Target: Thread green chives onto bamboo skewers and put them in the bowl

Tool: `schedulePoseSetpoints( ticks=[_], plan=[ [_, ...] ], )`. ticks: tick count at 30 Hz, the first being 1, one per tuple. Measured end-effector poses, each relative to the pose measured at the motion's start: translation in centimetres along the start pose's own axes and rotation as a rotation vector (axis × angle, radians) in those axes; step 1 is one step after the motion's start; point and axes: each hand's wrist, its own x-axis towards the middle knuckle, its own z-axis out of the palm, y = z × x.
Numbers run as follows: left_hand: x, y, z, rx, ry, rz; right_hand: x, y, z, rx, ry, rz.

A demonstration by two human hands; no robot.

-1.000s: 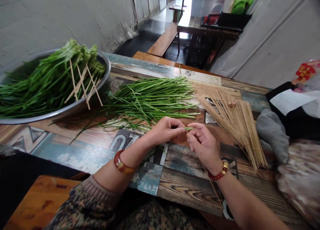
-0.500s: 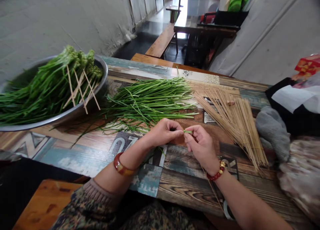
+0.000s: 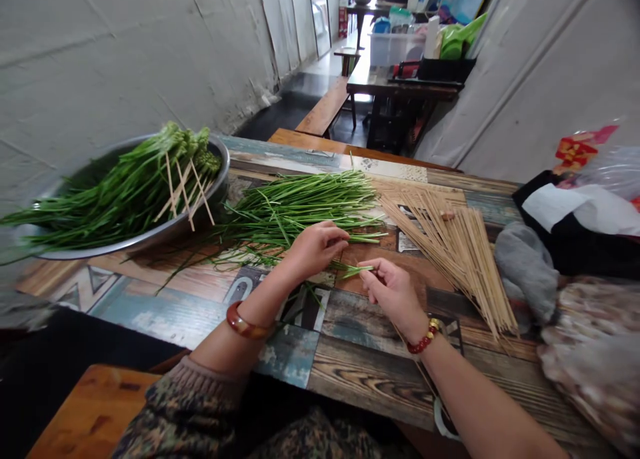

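My right hand (image 3: 395,292) pinches the pale cut ends of a few garlic chives (image 3: 353,271) between thumb and fingers. A thin bamboo skewer (image 3: 424,372) runs from beneath that hand back under the wrist. Beside the near edge of the chive pile (image 3: 310,202), my left hand (image 3: 320,247) is open, its fingers loosely curved and nothing visible in them. Rolled chive bundles on skewers (image 3: 185,146) rest over loose chives in a steel basin (image 3: 224,172) at the left.
Loose bamboo skewers (image 3: 470,259) fan out at the right. Past them lie a grey cloth (image 3: 525,266), a plastic bag with pale contents (image 3: 595,359) and white paper (image 3: 575,209) on something black. Behind the patterned table (image 3: 370,366) stand a bench (image 3: 325,106) and another table.
My left hand has let go of the chive ends and moved up and left toward the pile. My right hand keeps its pinch. The view has tilted up slightly.
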Motion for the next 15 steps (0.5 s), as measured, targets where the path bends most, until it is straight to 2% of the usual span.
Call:
schedulePoseSetpoints(
  ticks=[6, 10, 15],
  plan=[
    [2.9, 1.4, 1.2, 0.487, -0.046, 0.133, 0.0, -0.4, 0.0, 0.031, 0.08, -0.053],
    [4.0, 1.8, 1.7, 0.587, -0.093, 0.172, 0.3, -0.5, -0.1, 0.064, 0.126, -0.09],
    [3.6, 1.7, 1.9, 0.582, -0.105, 0.237, 0.4, -0.4, 0.0, 0.021, 0.128, -0.127]
  ],
)
